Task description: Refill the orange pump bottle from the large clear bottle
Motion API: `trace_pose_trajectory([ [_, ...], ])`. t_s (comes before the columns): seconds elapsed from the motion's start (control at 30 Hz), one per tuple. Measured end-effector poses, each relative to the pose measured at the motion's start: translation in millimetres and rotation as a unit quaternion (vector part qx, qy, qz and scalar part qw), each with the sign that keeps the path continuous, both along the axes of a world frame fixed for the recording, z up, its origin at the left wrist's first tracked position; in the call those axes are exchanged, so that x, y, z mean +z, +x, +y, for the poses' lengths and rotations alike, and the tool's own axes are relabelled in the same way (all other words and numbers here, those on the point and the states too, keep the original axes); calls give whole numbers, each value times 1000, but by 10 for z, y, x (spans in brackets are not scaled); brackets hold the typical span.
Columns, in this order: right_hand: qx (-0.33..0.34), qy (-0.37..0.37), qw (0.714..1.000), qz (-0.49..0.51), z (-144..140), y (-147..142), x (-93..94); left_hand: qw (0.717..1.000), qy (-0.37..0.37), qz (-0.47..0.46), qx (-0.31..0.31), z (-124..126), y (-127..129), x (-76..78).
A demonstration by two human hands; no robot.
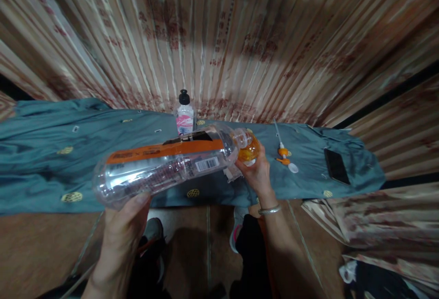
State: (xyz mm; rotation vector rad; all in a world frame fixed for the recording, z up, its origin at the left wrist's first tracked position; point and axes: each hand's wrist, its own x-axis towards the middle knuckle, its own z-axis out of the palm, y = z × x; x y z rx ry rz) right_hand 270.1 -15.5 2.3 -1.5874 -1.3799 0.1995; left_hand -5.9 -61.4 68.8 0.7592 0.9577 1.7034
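Observation:
My left hand (pixel 128 216) grips the base end of a large clear plastic bottle (pixel 164 164) with an orange label band and a barcode. The bottle lies tilted in the air, its neck pointing right and a little higher than its base. At the neck, my right hand (pixel 258 171) is closed around a small container with orange-yellow contents (pixel 249 150). The bottle's mouth meets this container; whether they touch cannot be made out. Right of my hand, an orange pump head (pixel 283 152) with a long tube rests on the cloth beside a small clear disc (pixel 293 168).
A clear bottle with a black cap and pink label (pixel 185 123) stands behind the large bottle. A black phone (pixel 336 165) lies at the right on the teal cloth (pixel 41 171). A crumpled clear wrapper (pixel 233 173) sits beneath my right hand. Patterned curtains (pixel 212 38) hang behind.

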Motion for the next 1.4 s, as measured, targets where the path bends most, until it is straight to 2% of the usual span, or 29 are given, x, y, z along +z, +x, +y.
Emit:
trace_pose_trajectory([
  [1.17,-11,-9,1000,4,-8,-9,8,1000,1,8,28,15,-23,-23],
  [1.4,-3,2,1000,-5,-6,7,-6,1000,1,5,17,10,-33,-46],
])
